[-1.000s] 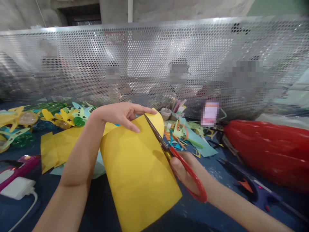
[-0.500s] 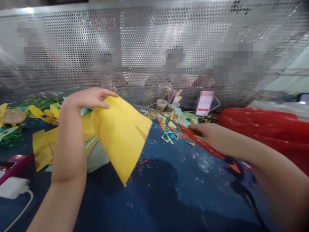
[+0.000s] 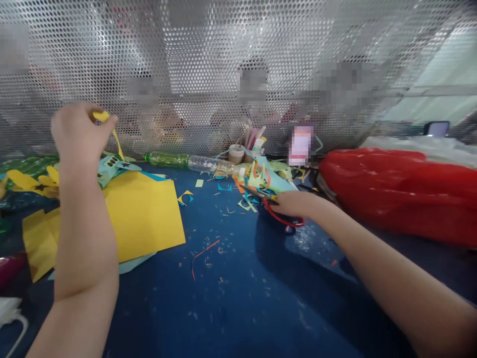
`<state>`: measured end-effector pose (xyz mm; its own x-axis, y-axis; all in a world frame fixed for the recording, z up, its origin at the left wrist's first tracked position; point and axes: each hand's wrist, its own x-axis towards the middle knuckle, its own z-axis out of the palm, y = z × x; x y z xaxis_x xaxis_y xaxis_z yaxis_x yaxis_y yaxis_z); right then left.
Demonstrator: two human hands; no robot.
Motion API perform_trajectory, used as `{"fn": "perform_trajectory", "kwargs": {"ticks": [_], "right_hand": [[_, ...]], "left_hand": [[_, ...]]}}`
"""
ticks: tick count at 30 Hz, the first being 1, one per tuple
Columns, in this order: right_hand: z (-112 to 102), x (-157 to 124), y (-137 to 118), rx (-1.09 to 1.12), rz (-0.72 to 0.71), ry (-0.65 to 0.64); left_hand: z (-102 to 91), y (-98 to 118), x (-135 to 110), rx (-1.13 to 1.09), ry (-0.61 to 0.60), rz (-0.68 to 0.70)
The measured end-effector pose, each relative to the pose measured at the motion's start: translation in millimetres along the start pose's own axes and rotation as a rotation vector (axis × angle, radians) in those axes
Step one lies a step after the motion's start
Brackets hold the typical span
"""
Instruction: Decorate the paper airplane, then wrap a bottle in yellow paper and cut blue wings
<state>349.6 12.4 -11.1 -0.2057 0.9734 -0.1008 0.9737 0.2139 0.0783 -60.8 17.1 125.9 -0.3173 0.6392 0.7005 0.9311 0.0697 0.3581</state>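
Left hand swung out to ten o'clock, fingers now pinching slim yellow piece. Right hand, four o'clock: fingers grasp scissors, off sheet; cutting seems paused.

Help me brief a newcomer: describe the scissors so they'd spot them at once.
On the blue table, find the big red bundle at the right. Left of it, the person's right hand holds the scissors, blades towards the paper scraps. Their red looped handle and dark blades set them apart from those loose cuttings.
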Motion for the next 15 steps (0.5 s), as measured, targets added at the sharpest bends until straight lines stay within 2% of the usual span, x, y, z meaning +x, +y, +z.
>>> {"fn": "perform_trajectory", "kwargs": {"ticks": [2, 4, 6, 7, 9, 12, 15], "right_hand": [[-3, -3, -5, -0.047, 0.039, -0.089], [-10, -7, -10, -0.082, 0.065, -0.132], [-18, -11, -13, -0.104, 0.094, -0.114], [-21, -12, -15, -0.109, 0.108, -0.076], [-27, -15, -20, -0.053, 0.098, 0.059], [-29, -15, -30, 0.192, -0.067, 0.264], [-24, -15, -41, 0.404, -0.185, 0.334]], "left_hand": [[-0.9, 23, -12, -0.325, 0.107, 0.158], [-1.5, 47, -26, -0.766, 0.049, 0.283], [-4.4, 69, -39, -1.137, -0.166, 0.313], [-6.5, 78, -46, -1.257, -0.345, 0.318], [-9.3, 93, -57, -1.408, -0.611, 0.271], [2.7, 106, -68, -1.454, -0.878, 0.162], [43.4, 108, -81, -1.37, -1.108, 0.04]]}}
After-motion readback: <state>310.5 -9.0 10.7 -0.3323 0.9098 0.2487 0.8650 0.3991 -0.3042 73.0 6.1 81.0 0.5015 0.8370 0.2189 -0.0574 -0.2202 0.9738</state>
